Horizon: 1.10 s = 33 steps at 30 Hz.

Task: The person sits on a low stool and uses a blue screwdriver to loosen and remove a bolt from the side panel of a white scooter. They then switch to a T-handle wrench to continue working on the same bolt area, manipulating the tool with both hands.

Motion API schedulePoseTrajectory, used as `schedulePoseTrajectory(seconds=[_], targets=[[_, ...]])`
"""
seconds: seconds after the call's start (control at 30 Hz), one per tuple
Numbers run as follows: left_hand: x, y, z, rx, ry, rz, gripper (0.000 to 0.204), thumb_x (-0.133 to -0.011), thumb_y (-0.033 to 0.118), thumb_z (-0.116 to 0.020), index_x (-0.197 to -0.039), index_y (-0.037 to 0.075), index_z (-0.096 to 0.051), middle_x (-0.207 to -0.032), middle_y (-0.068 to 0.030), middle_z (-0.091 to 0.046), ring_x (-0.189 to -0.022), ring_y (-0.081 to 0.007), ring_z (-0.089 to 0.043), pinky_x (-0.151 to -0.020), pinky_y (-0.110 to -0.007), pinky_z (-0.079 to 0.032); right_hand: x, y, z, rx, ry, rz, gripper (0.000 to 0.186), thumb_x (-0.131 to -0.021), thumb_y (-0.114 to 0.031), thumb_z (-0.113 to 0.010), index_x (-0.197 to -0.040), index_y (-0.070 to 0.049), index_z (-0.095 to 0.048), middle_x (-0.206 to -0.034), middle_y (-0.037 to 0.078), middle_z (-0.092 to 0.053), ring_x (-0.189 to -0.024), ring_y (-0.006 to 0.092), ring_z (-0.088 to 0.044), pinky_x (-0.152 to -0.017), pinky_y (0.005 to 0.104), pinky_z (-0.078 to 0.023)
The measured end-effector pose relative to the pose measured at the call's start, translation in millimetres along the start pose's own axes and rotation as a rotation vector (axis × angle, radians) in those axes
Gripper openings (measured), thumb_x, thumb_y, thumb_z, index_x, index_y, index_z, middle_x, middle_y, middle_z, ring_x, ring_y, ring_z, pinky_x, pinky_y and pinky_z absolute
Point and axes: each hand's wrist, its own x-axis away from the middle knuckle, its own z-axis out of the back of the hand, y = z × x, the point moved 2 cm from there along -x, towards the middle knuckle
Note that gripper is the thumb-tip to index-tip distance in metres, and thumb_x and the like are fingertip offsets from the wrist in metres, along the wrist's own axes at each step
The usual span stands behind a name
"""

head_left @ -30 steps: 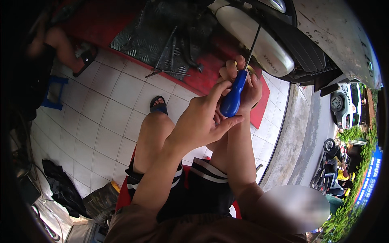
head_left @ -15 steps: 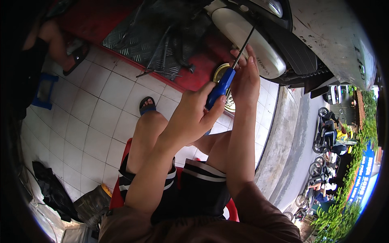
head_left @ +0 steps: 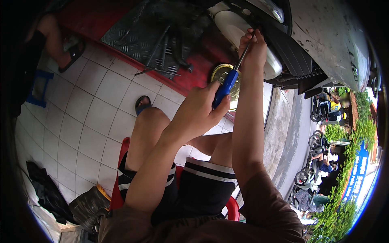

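Note:
A screwdriver with a blue handle and a thin metal shaft slants up and away toward a parked motorbike. My left hand is wrapped round its handle. Farther up, my right hand has its fingers closed around the shaft near the tip, close to the bike's dark underside. The fingers hide the tip, so whether it touches a screw cannot be seen. Beside my right hand is the bike's silver exhaust cover.
A round gold-rimmed tin sits beyond my left hand. The bike stands by a red platform with a metal tread plate. Another person's leg and a blue stool are at left. A street with motorbikes lies right.
My right hand has moved up along the shaft toward the bike, and its fingers have closed near the tip. The screwdriver and my left hand have shifted slightly right.

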Motion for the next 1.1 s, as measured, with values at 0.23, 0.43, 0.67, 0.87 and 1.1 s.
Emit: schedulePoseTrajectory(seconds=[0.23,0.43,0.67,0.87,1.1], targets=[[4,-7,-1,0.148,-0.176,0.114,0.030,-0.088,0.023,-0.063,-0.081,-0.005,-0.055,-0.060,-0.0216,-0.059,-0.049,-0.0340,-0.060,-0.047,-0.041,-0.046,14,5,-8,0.006,0.070,0.117,0.015,-0.094,-0.011,-0.058,-0.106,-0.002,-0.054,-0.077,0.010,-0.056,-0.062,0.0130,-0.050,-0.053,0.0235,-0.042],[14,-14,-10,-0.181,-0.730,0.610,0.031,-0.086,0.022,-0.061,-0.082,-0.009,-0.060,-0.063,-0.0173,-0.065,-0.050,-0.0205,-0.067,-0.048,-0.031,-0.054,86,31,69,0.370,0.348,0.018,0.018,-0.091,-0.007,-0.059,-0.108,0.001,-0.058,-0.073,0.009,-0.061,-0.055,0.0149,-0.056,-0.050,0.0273,-0.047],[3,-35,-91,-0.344,-0.680,0.615,0.025,-0.083,0.014,-0.056,-0.079,-0.010,-0.062,-0.062,-0.0189,-0.066,-0.048,-0.0223,-0.067,-0.053,-0.032,-0.058,81,65,217,0.618,0.276,-0.567,0.014,-0.096,-0.007,-0.049,-0.104,-0.001,-0.059,-0.075,0.009,-0.061,-0.063,0.0184,-0.060,-0.051,0.0314,-0.045],[5,-47,-123,-0.513,-0.703,0.541,0.024,-0.082,0.013,-0.057,-0.082,-0.010,-0.066,-0.066,-0.0202,-0.067,-0.059,-0.0284,-0.070,-0.068,-0.039,-0.059,78,76,230,0.607,0.281,-0.615,0.016,-0.097,-0.007,-0.047,-0.103,0.001,-0.059,-0.073,0.010,-0.060,-0.060,0.0182,-0.058,-0.049,0.0316,-0.042],[22,-45,-126,-0.768,-0.710,0.504,0.028,-0.082,0.018,-0.058,-0.076,-0.008,-0.067,-0.075,-0.0266,-0.067,-0.074,-0.0398,-0.069,-0.072,-0.043,-0.058,71,69,227,0.591,0.275,-0.626,0.022,-0.098,-0.008,-0.043,-0.102,0.005,-0.061,-0.078,0.010,-0.058,-0.066,0.0187,-0.056,-0.057,0.0314,-0.047]])
